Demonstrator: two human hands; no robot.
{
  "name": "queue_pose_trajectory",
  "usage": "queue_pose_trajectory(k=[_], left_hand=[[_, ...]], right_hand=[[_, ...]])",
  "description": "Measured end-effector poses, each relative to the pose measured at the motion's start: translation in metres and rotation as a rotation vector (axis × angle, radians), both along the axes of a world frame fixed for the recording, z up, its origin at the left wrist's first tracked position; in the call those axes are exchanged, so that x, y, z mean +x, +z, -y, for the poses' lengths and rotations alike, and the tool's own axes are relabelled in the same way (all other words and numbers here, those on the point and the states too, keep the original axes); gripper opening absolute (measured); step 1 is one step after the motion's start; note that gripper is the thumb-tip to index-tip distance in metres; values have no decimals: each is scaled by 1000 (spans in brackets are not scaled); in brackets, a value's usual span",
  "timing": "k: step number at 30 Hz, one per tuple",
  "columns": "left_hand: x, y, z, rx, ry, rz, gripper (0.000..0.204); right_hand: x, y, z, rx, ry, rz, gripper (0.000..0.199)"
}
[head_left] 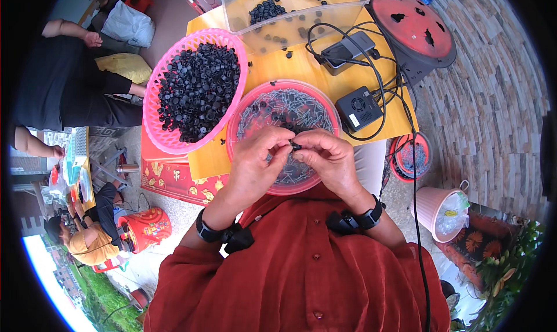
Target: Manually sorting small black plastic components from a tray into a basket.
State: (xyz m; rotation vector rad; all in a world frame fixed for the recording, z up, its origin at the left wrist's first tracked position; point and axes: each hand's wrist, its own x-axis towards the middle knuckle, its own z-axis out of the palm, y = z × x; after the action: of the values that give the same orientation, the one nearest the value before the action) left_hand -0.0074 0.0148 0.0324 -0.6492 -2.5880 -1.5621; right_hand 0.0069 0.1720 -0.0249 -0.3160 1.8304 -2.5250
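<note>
Above a round pink basin [234,123], both my hands meet with their fingertips pinched together. A small black plastic part [296,147] shows between them, gripped by the thumb and forefinger of my right hand [329,161]. My left hand [261,161] is closed in a pinch right against that part; what lies between its fingers is hidden. Many grey screws [307,103] and some black pieces lie in the basin under my hands. To the left, an oval pink basket [152,111] is heaped with small black plastic caps [200,88].
On the yellow table [209,164] are a clear plastic bin [348,10] with black parts, two black boxes [358,109] and looping cables. A red-topped stool [406,22], a red tub [415,172] and a pink bucket [428,207] stand right. People [64,82] are at left.
</note>
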Motion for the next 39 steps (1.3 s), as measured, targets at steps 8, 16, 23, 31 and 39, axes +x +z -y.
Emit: queue_pose_trajectory(k=[8,16,23,31,39], left_hand=[[3,5,-1,-117,-81,-70,21],[7,-10,2,-74,-96,98,21],[-52,13,56,-41,298,-183,15],[-101,-4,127,-498,93,135,22],[-103,-6,130,-369,206,289,15]], right_hand=[[6,-1,-6,-40,61,108,19],[10,-11,-10,-176,114,323,12],[7,-11,-20,-181,-11,305,12],[13,-6,-18,-111,-65,368,12],[12,-7,-18,-100,-26,335,14]])
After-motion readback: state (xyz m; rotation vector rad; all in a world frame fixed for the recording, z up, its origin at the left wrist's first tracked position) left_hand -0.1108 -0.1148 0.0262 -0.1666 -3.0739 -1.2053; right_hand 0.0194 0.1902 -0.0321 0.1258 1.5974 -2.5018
